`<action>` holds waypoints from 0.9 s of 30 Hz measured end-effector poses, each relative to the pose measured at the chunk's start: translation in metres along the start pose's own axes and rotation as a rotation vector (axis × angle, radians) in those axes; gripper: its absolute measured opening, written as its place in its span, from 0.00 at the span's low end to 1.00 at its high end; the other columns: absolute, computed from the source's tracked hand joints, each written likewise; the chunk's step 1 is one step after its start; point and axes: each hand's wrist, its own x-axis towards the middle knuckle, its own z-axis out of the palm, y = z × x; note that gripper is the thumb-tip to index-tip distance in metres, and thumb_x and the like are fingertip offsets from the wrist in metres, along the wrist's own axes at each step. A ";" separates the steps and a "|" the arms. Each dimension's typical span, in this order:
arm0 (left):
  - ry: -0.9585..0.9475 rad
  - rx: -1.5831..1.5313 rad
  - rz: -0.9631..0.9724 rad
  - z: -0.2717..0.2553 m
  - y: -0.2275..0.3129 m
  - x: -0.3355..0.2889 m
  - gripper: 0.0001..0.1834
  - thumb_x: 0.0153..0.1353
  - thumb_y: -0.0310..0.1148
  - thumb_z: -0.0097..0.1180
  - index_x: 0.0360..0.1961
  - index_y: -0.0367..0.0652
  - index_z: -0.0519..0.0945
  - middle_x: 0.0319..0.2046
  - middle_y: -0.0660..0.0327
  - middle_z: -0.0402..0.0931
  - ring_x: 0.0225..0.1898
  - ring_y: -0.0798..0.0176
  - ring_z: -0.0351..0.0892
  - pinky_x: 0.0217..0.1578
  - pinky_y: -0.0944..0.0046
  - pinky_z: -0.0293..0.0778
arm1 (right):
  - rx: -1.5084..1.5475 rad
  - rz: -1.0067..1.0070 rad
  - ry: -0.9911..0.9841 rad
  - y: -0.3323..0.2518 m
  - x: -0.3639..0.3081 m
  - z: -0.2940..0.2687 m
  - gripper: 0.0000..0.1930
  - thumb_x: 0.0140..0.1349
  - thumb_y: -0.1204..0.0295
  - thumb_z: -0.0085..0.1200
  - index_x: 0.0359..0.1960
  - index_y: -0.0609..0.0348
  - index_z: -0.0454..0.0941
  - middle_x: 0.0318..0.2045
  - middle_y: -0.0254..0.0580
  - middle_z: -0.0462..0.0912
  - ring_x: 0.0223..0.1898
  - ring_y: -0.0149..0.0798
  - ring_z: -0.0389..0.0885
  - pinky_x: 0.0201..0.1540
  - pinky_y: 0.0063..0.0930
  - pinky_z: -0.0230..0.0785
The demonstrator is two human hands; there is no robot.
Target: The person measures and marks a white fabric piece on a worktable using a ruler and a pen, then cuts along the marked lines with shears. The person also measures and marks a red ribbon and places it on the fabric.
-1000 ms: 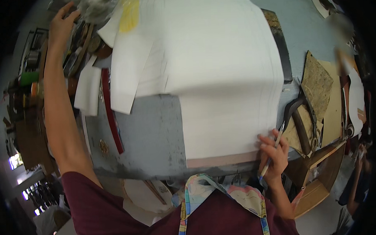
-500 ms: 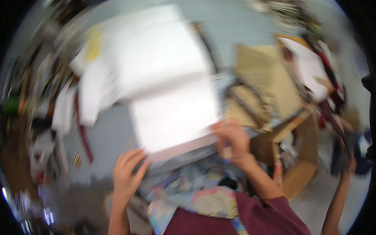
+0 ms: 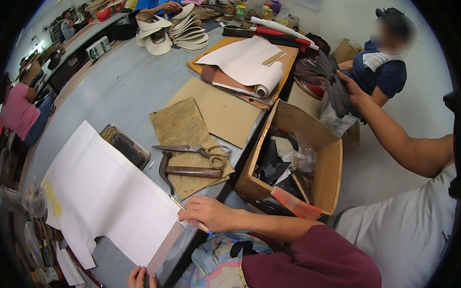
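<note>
White sheet [image 3: 105, 194] lies flat on the grey surface [image 3: 122, 92], running from 9 o'clock down to 6 o'clock of the view. Right hand [image 3: 210, 214] sits at the sheet's 3 o'clock edge, fingers curled, pinching a pen [image 3: 190, 216] with its tip on the sheet edge. Left hand [image 3: 142, 282] at the sheet's 6 o'clock corner, fingers pressing on the pinkish strip [image 3: 165, 248] at the surface edge; cannot tell if it grips. Hammer [image 3: 183, 171] and scissors [image 3: 192, 150] lie on a brown leather piece [image 3: 181, 123] at 12 o'clock of the right hand, just apart. Open cardboard box [image 3: 292, 162] at 2 o'clock, off the surface edge. Another person's arm [image 3: 393, 138] holds dark pieces [image 3: 332, 79] beyond the box.
</note>
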 end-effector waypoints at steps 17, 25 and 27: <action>0.028 0.046 0.044 -0.011 0.004 0.010 0.16 0.57 0.26 0.76 0.48 0.38 0.89 0.54 0.56 0.87 0.51 0.50 0.86 0.51 0.54 0.81 | 0.010 0.078 -0.186 -0.004 0.023 -0.012 0.18 0.57 0.85 0.71 0.49 0.59 0.85 0.53 0.48 0.91 0.50 0.52 0.87 0.54 0.42 0.79; 0.142 0.238 0.306 -0.006 -0.002 0.007 0.19 0.52 0.27 0.79 0.46 0.40 0.89 0.49 0.60 0.88 0.50 0.52 0.88 0.49 0.53 0.83 | -0.040 0.016 -0.222 -0.009 0.026 -0.002 0.21 0.54 0.86 0.70 0.50 0.57 0.85 0.51 0.45 0.92 0.50 0.52 0.86 0.54 0.43 0.79; 0.168 0.257 0.327 -0.005 -0.002 0.008 0.19 0.51 0.28 0.79 0.46 0.41 0.89 0.48 0.61 0.88 0.50 0.52 0.88 0.49 0.53 0.83 | -0.025 0.025 -0.219 -0.009 0.027 0.000 0.22 0.53 0.87 0.70 0.50 0.57 0.85 0.49 0.44 0.92 0.49 0.51 0.86 0.53 0.42 0.79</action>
